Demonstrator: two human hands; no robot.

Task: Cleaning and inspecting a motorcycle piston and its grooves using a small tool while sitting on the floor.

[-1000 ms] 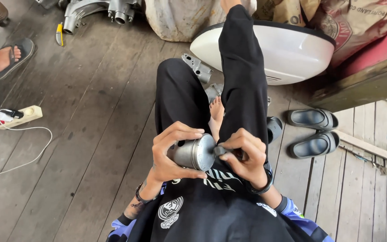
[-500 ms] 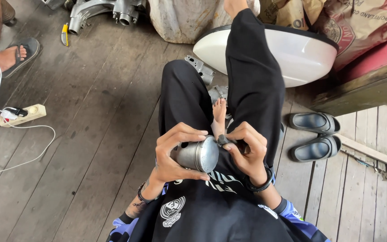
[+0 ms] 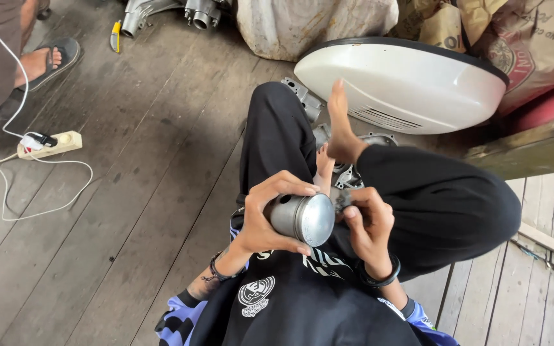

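— Grip, left hand [image 3: 265,218]?
— Fingers curled closed round a smooth grey metal cylinder [image 3: 302,218], domed end shiny, held above the lap.
— Right hand [image 3: 368,225]?
— Pinched shut on a small dark part [image 3: 343,200] just beside the cylinder.
— Surroundings?
— Weathered wooden plank floor [image 3: 149,192]; glossy white curved panel [image 3: 405,83]; white power strip [image 3: 49,145].

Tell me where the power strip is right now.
The power strip lies on the wooden floor at the head view's left edge, near another person's sandalled foot.
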